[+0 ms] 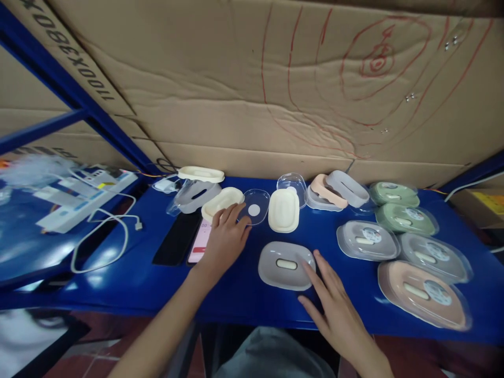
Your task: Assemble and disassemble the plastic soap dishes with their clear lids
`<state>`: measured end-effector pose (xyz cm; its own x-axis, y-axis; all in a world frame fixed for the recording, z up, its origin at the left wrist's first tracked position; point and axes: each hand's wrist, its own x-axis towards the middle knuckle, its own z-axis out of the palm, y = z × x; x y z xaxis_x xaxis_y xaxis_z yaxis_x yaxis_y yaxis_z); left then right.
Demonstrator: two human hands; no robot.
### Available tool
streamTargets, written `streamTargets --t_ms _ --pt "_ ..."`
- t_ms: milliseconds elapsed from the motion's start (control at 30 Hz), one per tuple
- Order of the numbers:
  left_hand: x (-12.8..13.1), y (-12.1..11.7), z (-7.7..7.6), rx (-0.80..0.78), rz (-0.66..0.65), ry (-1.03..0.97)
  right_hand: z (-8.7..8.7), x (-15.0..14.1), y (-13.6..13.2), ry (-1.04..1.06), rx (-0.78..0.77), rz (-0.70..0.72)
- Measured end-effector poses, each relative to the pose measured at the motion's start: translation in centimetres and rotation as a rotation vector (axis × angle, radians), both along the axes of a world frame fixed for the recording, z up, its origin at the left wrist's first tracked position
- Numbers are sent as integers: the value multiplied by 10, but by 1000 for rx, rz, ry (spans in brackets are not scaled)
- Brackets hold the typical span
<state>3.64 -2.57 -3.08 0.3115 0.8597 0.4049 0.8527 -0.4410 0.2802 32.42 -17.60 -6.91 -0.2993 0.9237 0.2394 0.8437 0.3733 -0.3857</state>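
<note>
My left hand (228, 236) reaches over the phone with its fingers apart, fingertips at the near left edge of a clear plastic lid (258, 198) bearing a round white sticker. Partly behind those fingers lies a cream oval tray (224, 199). My right hand (334, 302) is open beside a grey oval box top (271, 262) with a cream insert in its middle slot; its index finger overlaps the right edge, and contact is unclear. Beyond the grey piece rests a second cream tray (284, 210), overlapping another clear lid (292, 181).
Several covered boxes in green, grey and peach (409, 275) stand at right. Loose grey and peach tops (328, 191) are stacked at the back. A grey top (197, 195), a lit phone (196, 251), a black slab (173, 244), and a power strip (63, 212) with a white cable lie left.
</note>
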Motion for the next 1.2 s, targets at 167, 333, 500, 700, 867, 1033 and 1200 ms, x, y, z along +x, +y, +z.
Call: streamTargets --t_ms 167,333,500,700,867,1033,1200 --pt "7 -40 21 -303 -40 -749 -10 0 -9 68 79 -81" --pt "24 -111 16 -794 -71 -1410 -12 5 -19 136 278 -55" --pt "43 -140 -3 -1090 -45 -1515 -5 14 -18 105 226 145" --pt "37 -136 -10 -340 59 -910 2 8 -2 155 166 51" --pt "32 -129 -24 -252 -135 -377 8 -2 10 9 23 100" --pt "33 -128 -37 -204 -71 -358 6 -3 10 12 62 114" --pt "29 -129 -38 -218 -101 -390 5 1 10 51 70 120"
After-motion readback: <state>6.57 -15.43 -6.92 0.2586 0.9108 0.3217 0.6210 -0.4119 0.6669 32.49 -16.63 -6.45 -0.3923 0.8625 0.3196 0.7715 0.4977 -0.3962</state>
